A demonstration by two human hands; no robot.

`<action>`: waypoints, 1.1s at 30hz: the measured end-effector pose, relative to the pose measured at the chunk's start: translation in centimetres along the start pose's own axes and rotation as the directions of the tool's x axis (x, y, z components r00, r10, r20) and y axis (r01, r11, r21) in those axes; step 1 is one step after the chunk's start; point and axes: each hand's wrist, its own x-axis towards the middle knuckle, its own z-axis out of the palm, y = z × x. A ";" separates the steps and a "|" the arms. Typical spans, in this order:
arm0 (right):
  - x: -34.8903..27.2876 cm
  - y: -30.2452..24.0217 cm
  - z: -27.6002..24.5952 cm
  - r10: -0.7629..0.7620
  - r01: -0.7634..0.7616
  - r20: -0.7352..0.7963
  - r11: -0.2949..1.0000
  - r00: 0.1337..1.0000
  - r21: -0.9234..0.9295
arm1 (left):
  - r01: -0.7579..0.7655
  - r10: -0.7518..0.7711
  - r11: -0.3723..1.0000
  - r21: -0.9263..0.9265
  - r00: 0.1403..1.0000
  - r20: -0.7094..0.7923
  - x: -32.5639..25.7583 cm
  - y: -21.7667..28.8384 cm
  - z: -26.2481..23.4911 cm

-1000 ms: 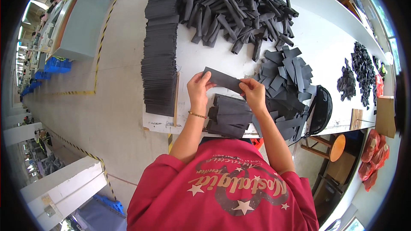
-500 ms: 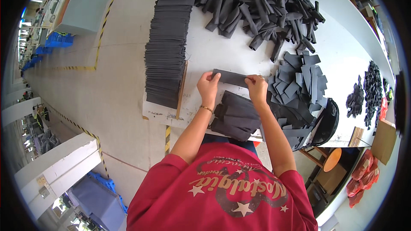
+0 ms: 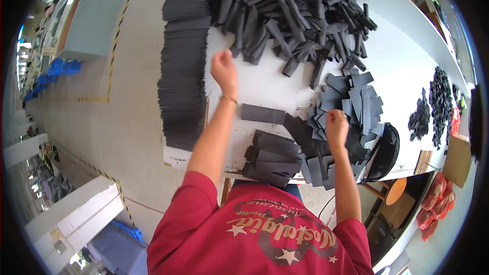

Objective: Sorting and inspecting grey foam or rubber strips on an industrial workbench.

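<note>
One dark grey flat strip (image 3: 263,114) lies by itself on the white table, between my two hands. My left hand (image 3: 224,71) is raised by the long row of stacked dark pieces (image 3: 184,71), close to the lower left end of a heap of dark rolled fabric pieces (image 3: 290,15). Its fingers are curled closed; I cannot make out anything in them. Over a loose pile of flat grey pieces (image 3: 356,104), my right hand (image 3: 336,130) has its fingertips pinched together, and what they hold, if anything, is hidden. Near my body sits a stack of dark fabric pieces (image 3: 272,158).
A black bag (image 3: 384,153) stands at the table's right front edge. Farther right hang or lie dark bunches (image 3: 440,107), with red plastic bags (image 3: 433,206) below. A round wooden stool (image 3: 396,191) is under the table. A white ledge (image 3: 76,214) stands at lower left.
Both hands have let go of the flat strip, which now lies on the table. My left hand moved up and left toward the rolls; my right moved right and down to the grey pile.
</note>
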 end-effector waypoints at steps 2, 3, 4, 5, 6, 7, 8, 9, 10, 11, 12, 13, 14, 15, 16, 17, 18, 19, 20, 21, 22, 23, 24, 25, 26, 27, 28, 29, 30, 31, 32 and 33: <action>0.6 3.2 -2.9 0.074 -0.078 -0.090 0.996 0.993 -0.040 | -0.048 0.044 0.998 0.046 0.996 0.082 4.2 1.1 3.0; 1.0 4.4 -4.2 0.114 -0.124 -0.132 0.990 0.985 -0.073 | -0.115 0.104 0.990 0.081 0.986 0.128 5.8 1.0 4.2; 1.3 5.7 -5.1 0.108 -0.119 -0.190 0.992 0.976 -0.049 | -0.130 0.110 0.985 0.112 0.980 0.168 6.8 0.4 5.2; 1.5 7.0 -5.8 0.133 -0.149 -0.199 0.987 0.971 -0.066 | -0.151 0.120 0.978 0.143 0.972 0.203 8.3 -0.4 6.1; 2.5 6.9 -5.3 0.135 -0.146 -0.202 0.989 0.970 -0.040 | 0.009 -0.022 0.997 0.076 0.985 0.173 12.4 -3.9 4.0; 3.4 6.6 -4.5 0.137 -0.141 -0.199 0.990 0.970 -0.008 | 0.163 -0.163 0.987 0.009 0.975 0.151 15.1 -6.5 2.3; 3.2 8.4 -5.5 0.175 -0.191 -0.229 0.980 0.958 -0.051 | 0.307 -0.283 0.949 -0.072 0.931 0.231 12.8 -5.9 5.5; 2.9 10.0 -6.8 0.200 -0.229 -0.261 0.970 0.944 -0.087 | 0.446 -0.389 0.885 -0.134 0.865 0.317 10.4 -4.5 7.6; 3.3 10.6 -7.1 0.204 -0.238 -0.278 0.967 0.939 -0.093 | 0.454 -0.385 0.883 -0.115 0.844 0.374 9.5 -3.7 7.9; 4.2 10.6 -6.7 0.206 -0.237 -0.284 0.968 0.936 -0.081 | 0.478 -0.387 0.870 -0.118 0.812 0.437 10.0 -3.8 7.0; 4.7 11.0 -6.5 0.165 -0.261 -0.337 0.929 0.927 -0.262 | 0.492 -0.402 0.865 -0.100 0.798 0.448 9.3 -3.0 7.2; 5.2 11.3 -6.3 0.115 -0.285 -0.378 0.856 0.919 -0.431 | 0.505 -0.418 0.859 -0.082 0.786 0.456 8.7 -2.2 7.5; 5.7 11.1 -5.8 0.146 -0.326 -0.330 0.732 0.933 -0.598 | 0.503 -0.415 0.861 -0.080 0.784 0.462 8.1 -1.3 7.2; 5.8 12.1 -5.7 0.150 -0.336 -0.340 0.727 0.929 -0.599 | 0.583 -0.479 0.809 -0.073 0.726 0.493 7.5 -0.3 7.4; 5.7 13.1 -5.3 0.209 -0.272 -0.177 0.646 0.962 -0.714 | 0.659 -0.538 0.750 -0.062 0.661 0.523 6.9 0.6 7.9; 6.0 12.4 -4.6 0.269 -0.160 0.004 0.584 0.963 -0.796 | 0.652 -0.537 0.755 -0.065 0.672 0.510 7.1 0.3 7.4; 5.9 11.6 -4.1 0.287 -0.106 0.066 0.544 0.956 -0.832 | 0.609 -0.481 0.790 -0.070 0.687 0.545 7.1 0.0 6.9; 5.8 11.0 -3.8 0.276 -0.097 0.072 0.554 0.958 -0.827 | 0.565 -0.424 0.822 -0.077 0.696 0.580 7.2 -0.3 6.5; 5.4 11.0 -3.9 0.222 -0.067 0.076 0.574 0.972 -0.816 | 0.541 -0.423 0.839 -0.053 0.711 0.563 6.8 -0.1 6.6; 5.0 11.0 -4.0 0.166 -0.034 0.080 0.593 0.983 -0.805 | 0.542 -0.424 0.839 -0.056 0.713 0.559 6.5 0.2 6.5; 4.5 10.9 -4.2 0.159 -0.028 0.083 0.594 0.984 -0.804 | 0.484 -0.375 0.871 -0.082 0.764 0.525 6.3 0.6 6.3; 4.0 10.9 -4.8 0.121 -0.024 0.070 0.641 0.990 -0.767 | 0.420 -0.322 0.901 -0.106 0.813 0.485 6.1 1.2 5.9; 3.7 11.0 -5.0 0.077 -0.012 0.056 0.691 0.995 -0.723 | 0.401 -0.287 0.896 -0.193 0.852 0.439 5.9 1.2 5.3; 3.4 11.1 -5.4 0.033 0.004 0.042 0.738 0.999 -0.675 | 0.426 -0.282 0.860 -0.282 0.856 0.432 5.4 1.3 4.7; 2.9 11.7 -6.0 0.059 -0.066 -0.033 0.748 0.998 -0.661 | 0.498 -0.335 0.795 -0.346 0.837 0.433 3.9 2.5 4.7; 2.8 11.9 -6.2 0.069 -0.114 -0.096 0.769 0.993 -0.629 | 0.541 -0.347 0.751 -0.380 0.812 0.469 3.4 2.4 3.7; 2.2 12.5 -7.0 0.092 -0.132 -0.099 0.819 0.991 -0.559 | 0.572 -0.335 0.714 -0.405 0.786 0.520 1.7 3.5 3.5; 1.9 11.8 -7.6 0.102 -0.133 -0.090 0.870 0.991 -0.475 | 0.583 -0.312 0.698 -0.415 0.770 0.557 0.9 3.6 2.5; 1.3 9.6 -8.3 0.100 -0.122 -0.084 0.939 0.991 -0.320 | 0.646 -0.353 0.619 -0.447 0.737 0.576 -0.3 4.5 1.8; 0.8 7.1 -8.2 0.084 -0.100 -0.065 0.949 0.994 -0.298 | 0.677 -0.373 0.564 -0.472 0.720 0.585 -1.2 4.7 0.5; 0.4 4.6 -8.5 0.019 -0.025 -0.034 0.983 0.999 -0.183 | 0.707 -0.381 0.508 -0.492 0.697 0.608 -2.1 5.5 -0.2; -0.1 2.3 -8.6 -0.043 0.042 -0.016 0.997 0.999 -0.070 | 0.739 -0.383 0.444 -0.506 0.667 0.639 -3.2 6.5 -0.8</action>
